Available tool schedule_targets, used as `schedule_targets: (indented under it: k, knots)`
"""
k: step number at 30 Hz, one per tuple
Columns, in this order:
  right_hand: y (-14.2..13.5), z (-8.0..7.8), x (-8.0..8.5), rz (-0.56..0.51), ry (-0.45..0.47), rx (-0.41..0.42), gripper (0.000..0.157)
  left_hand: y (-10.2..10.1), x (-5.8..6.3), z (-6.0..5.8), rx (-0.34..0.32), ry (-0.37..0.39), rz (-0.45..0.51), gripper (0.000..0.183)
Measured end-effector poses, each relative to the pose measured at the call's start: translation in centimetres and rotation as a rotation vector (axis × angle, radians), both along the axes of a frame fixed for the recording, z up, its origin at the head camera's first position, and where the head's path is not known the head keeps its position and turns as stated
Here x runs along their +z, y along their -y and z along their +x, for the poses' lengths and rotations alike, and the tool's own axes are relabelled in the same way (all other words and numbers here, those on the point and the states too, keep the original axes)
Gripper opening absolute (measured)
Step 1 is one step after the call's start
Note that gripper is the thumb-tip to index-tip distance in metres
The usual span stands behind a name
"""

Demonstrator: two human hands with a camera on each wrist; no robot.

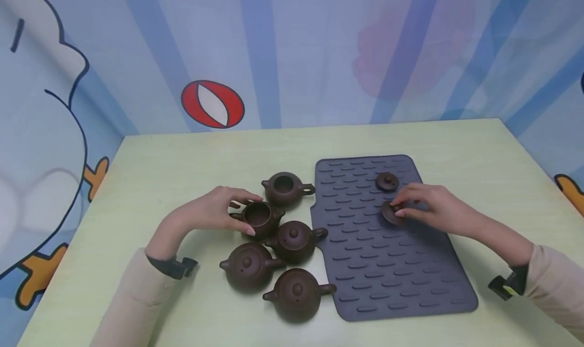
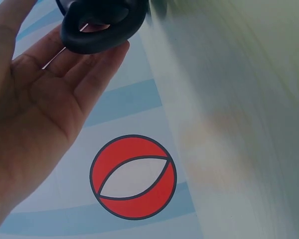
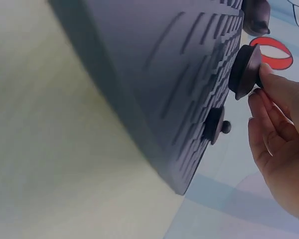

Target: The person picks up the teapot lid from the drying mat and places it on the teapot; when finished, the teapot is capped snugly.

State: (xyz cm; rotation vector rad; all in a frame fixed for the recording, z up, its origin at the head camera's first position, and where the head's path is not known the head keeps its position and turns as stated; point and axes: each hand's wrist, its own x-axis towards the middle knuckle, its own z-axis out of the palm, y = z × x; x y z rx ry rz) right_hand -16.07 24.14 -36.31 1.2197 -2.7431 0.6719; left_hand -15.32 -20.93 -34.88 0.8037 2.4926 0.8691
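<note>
In the head view my left hand (image 1: pixel 219 210) grips a small brown lidless teapot (image 1: pixel 257 214) across its body, thumb on the near side and fingers on the far side. The handle of this teapot (image 2: pixel 97 37) shows at the top of the left wrist view, by the palm. Over the grey mat (image 1: pixel 360 256), my right hand (image 1: pixel 433 207) pinches a brown teapot lid (image 1: pixel 389 213) by its knob. The right wrist view shows that lid (image 3: pixel 245 72) tilted on edge, seemingly just off the mat. A second lid (image 1: pixel 387 181) lies on the mat behind it.
Another lidless teapot (image 1: pixel 285 189) stands behind the gripped one. Three lidded teapots, the middle (image 1: pixel 295 241), left (image 1: pixel 248 267) and front (image 1: pixel 298 295), stand close together on the pale table (image 1: pixel 205 157), left of the mat. A patterned backdrop (image 1: pixel 301 58) rises behind.
</note>
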Motion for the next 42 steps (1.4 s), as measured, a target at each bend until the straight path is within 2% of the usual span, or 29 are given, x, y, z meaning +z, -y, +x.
schedule_targets:
  k: [9,16,22,27,32,38,42]
  knots:
    - [3.2,-1.3,1.4,-0.025,-0.005,0.093,0.024,-0.1,0.4,0.4,0.008,-0.005,-0.022,0.068]
    - [6.6,-2.9,3.5,-0.022,-0.03,0.169,0.022,-0.5,0.7,0.3,0.002,-0.013,-0.018,0.068]
    - [9.6,-3.6,4.6,-0.086,-0.012,0.246,0.022,-1.0,1.0,0.3,-0.002,-0.008,-0.012,0.067]
    - [12.5,-3.8,4.8,-0.161,0.002,0.321,0.021,-1.3,1.1,0.1,0.002,0.003,0.001,0.066]
    - [14.8,-3.5,4.8,-0.177,0.032,0.379,0.02,-1.8,1.1,-0.2,0.005,0.022,-0.012,0.068]
    - [17.4,-3.3,4.9,-0.122,0.003,0.435,0.021,-2.2,1.2,-0.5,0.003,0.018,-0.02,0.07]
    - [18.8,-3.3,5.1,-0.069,-0.035,0.47,0.02,-2.3,1.2,-0.5,0.002,0.013,-0.016,0.063]
